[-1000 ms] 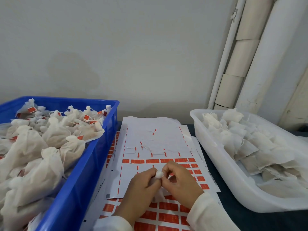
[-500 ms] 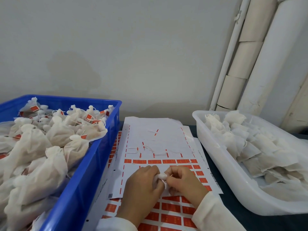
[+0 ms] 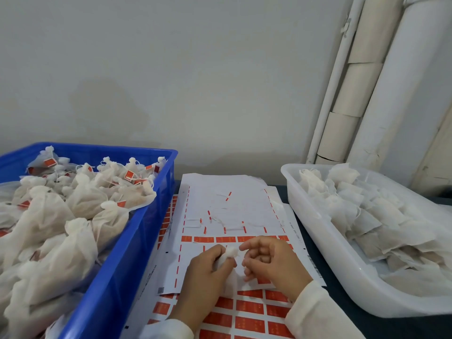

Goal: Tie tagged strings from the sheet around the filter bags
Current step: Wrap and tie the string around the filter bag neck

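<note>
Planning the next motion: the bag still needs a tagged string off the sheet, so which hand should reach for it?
Probably the right hand: its fingers curl loosely and seem to hold nothing, and it hovers over the sheet near the orange tags. The left hand grips the filter bag by its gathered neck.

A white filter bag (image 3: 228, 259) stands upright over the sheet (image 3: 230, 216), its gathered neck puffed out at the top. The sheet lies flat between two bins, mostly stripped white paper up top, with rows of orange tags (image 3: 249, 307) on the sheets near the front edge
</note>
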Motion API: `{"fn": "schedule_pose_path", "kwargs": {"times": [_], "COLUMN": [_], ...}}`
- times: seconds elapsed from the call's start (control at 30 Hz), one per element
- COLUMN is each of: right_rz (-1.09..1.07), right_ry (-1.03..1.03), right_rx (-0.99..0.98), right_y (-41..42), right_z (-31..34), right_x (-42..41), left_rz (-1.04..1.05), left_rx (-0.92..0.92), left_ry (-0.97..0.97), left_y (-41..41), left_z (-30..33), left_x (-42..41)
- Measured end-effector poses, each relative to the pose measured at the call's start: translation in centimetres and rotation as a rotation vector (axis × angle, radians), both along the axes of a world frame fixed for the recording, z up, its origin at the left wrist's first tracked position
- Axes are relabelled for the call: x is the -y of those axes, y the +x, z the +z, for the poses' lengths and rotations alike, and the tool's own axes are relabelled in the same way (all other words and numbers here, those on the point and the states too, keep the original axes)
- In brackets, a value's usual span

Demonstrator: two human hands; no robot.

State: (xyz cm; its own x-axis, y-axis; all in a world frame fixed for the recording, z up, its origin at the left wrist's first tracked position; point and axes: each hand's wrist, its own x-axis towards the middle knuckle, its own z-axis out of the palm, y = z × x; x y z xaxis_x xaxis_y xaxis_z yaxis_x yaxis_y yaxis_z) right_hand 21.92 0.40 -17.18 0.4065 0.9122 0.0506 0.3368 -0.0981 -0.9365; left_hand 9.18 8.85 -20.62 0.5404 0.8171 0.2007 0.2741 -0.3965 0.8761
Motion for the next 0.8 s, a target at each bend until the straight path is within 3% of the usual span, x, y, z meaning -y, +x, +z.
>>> {"fn": "schedule_pose_path", "kwargs": {"times": [0.3,0.53,0.67,0.8], "right_rz": [-0.108,-0.108,-0.042,-0.064], "right_ry": [-0.011,0.024,0.042,-0.003], "right_rx": [0.426,0.428,0.478,0.678], "right_y": [-0.4,-0.9,-0.9,-0.6], "right_z": [-0.9,-1.4,-1.2,-1.0], "right_x": [-0.2,-0.6,-0.5,-0.5], "left_rz": [-0.106,-0.057,-0.075,0.037], "left_rx": [0.079,0.215,0.226,0.214], "left_ry": [-0.237,-0.566,-0.431,-0.286], "left_y": [0.1,0.4,0.2,0.4], "left_z": [0.6,1.3,0.9,0.7], "left_x": [-0.1,-0.5,0.0,0.1]}}
